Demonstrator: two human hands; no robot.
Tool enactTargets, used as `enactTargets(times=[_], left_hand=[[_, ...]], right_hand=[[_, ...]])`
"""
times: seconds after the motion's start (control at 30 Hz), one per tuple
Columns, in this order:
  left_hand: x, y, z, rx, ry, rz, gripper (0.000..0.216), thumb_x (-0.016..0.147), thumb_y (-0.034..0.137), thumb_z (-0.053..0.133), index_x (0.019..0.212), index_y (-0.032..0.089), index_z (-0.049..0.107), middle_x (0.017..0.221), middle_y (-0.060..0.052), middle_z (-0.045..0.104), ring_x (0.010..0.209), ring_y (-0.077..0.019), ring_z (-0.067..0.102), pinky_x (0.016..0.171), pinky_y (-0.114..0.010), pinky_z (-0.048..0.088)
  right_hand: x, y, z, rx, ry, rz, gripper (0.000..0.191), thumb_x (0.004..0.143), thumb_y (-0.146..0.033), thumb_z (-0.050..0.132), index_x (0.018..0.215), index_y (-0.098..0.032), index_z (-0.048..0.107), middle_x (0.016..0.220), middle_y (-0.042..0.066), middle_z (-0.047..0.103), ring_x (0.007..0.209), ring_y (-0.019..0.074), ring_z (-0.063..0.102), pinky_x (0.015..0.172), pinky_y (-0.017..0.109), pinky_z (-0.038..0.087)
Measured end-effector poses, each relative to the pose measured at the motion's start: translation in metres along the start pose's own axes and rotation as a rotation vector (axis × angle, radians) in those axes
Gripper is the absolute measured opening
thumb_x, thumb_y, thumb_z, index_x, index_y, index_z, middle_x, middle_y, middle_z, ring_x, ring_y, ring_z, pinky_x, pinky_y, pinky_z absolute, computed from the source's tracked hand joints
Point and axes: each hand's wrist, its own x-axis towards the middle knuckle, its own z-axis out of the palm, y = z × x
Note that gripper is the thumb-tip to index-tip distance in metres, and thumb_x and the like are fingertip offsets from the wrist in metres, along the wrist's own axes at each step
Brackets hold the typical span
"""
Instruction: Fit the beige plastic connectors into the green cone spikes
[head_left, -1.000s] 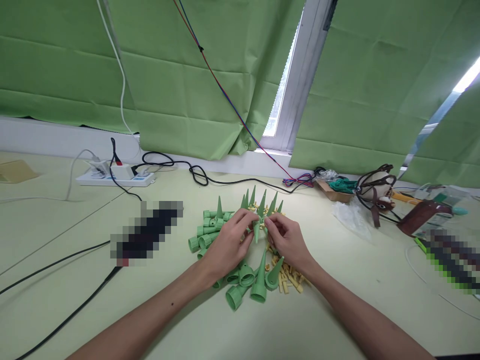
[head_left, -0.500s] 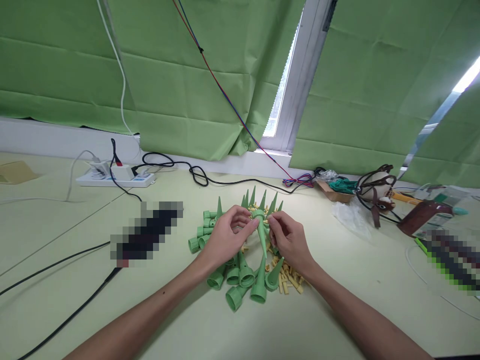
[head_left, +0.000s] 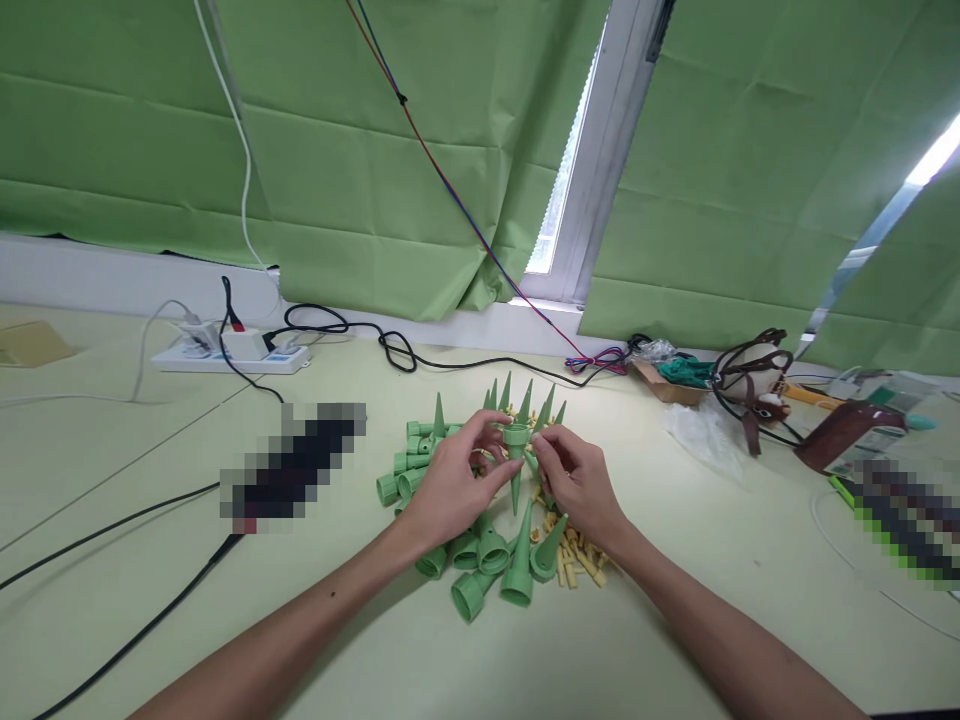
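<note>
Between the thumb and fingers of my left hand (head_left: 466, 468) is a green plastic watering spike (head_left: 516, 437), its wide collar up and its point down. My right hand (head_left: 576, 468) is closed in a pinch just right of the collar; whatever its fingertips hold is too small to make out. Below my hands lie several loose green spikes (head_left: 517, 580), with their hollow ends showing. More spikes (head_left: 439, 415) stand or lie behind and left of my left hand. Small yellow plastic pieces (head_left: 581, 560) are heaped under my right wrist, and others lie among the spikes at the back.
A white power strip (head_left: 232, 360) and black cables (head_left: 397, 350) run along the wall. At the right are a clear plastic bag (head_left: 701, 435), a small cardboard box (head_left: 664, 378) and a brown glue gun (head_left: 844, 435). A blurred-out dark object (head_left: 296, 465) lies left.
The spike in my left hand has turned more upright, so its collar faces up. The left fingers have shifted around it, while my right hand has barely moved.
</note>
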Motion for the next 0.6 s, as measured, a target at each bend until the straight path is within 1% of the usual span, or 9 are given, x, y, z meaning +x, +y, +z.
enactTargets(times=[0.1, 0.17, 0.3, 0.47, 0.53, 0.6], left_hand=[[-0.001, 0.002, 0.0, 0.122, 0.011, 0.072, 0.033, 0.088, 0.03, 0.06, 0.118, 0.024, 0.05, 0.087, -0.001, 0.059, 0.074, -0.0154, 0.057, 0.064, -0.027, 0.049], [-0.002, 0.001, 0.0, 0.176, 0.015, 0.111, 0.032, 0.089, 0.028, 0.058, 0.12, 0.023, 0.05, 0.088, -0.002, 0.06, 0.076, -0.0162, 0.058, 0.064, -0.027, 0.049], [-0.004, -0.003, 0.002, 0.254, 0.028, 0.209, 0.036, 0.09, 0.023, 0.058, 0.124, 0.024, 0.049, 0.096, -0.004, 0.062, 0.084, -0.017, 0.06, 0.071, -0.029, 0.05], [-0.005, -0.008, 0.003, 0.322, 0.018, 0.393, 0.037, 0.091, 0.013, 0.054, 0.126, 0.025, 0.048, 0.099, -0.003, 0.06, 0.086, -0.015, 0.058, 0.076, -0.027, 0.05], [-0.005, -0.009, 0.003, 0.331, 0.015, 0.427, 0.038, 0.091, 0.011, 0.053, 0.126, 0.026, 0.048, 0.099, -0.003, 0.06, 0.086, -0.0153, 0.058, 0.076, -0.027, 0.049], [-0.005, -0.009, 0.003, 0.333, 0.022, 0.413, 0.039, 0.091, 0.011, 0.052, 0.126, 0.025, 0.047, 0.1, -0.004, 0.06, 0.088, -0.0166, 0.059, 0.077, -0.029, 0.05]], right_hand=[[0.0, 0.0, -0.001, 0.006, -0.011, 0.006, 0.026, 0.097, -0.037, 0.047, 0.079, -0.019, 0.054, 0.058, -0.004, 0.043, 0.05, 0.0102, 0.041, 0.049, 0.024, 0.035], [0.0, -0.001, -0.001, 0.011, -0.018, 0.013, 0.027, 0.097, -0.037, 0.046, 0.078, -0.02, 0.052, 0.056, -0.005, 0.042, 0.049, 0.0102, 0.04, 0.049, 0.024, 0.034], [0.0, -0.002, -0.002, 0.017, -0.036, 0.022, 0.029, 0.098, -0.037, 0.045, 0.075, -0.02, 0.049, 0.052, -0.006, 0.041, 0.047, 0.0098, 0.037, 0.048, 0.024, 0.032], [0.0, -0.003, -0.002, 0.02, -0.052, 0.02, 0.031, 0.098, -0.038, 0.044, 0.073, -0.02, 0.047, 0.051, -0.006, 0.041, 0.046, 0.0097, 0.036, 0.047, 0.024, 0.031], [0.0, -0.003, -0.002, 0.025, -0.05, 0.023, 0.031, 0.098, -0.039, 0.044, 0.073, -0.02, 0.048, 0.052, -0.006, 0.041, 0.046, 0.0097, 0.036, 0.046, 0.024, 0.031], [-0.001, -0.003, -0.001, 0.029, -0.045, 0.024, 0.031, 0.097, -0.039, 0.044, 0.074, -0.02, 0.049, 0.052, -0.006, 0.041, 0.046, 0.0097, 0.036, 0.046, 0.024, 0.031]])
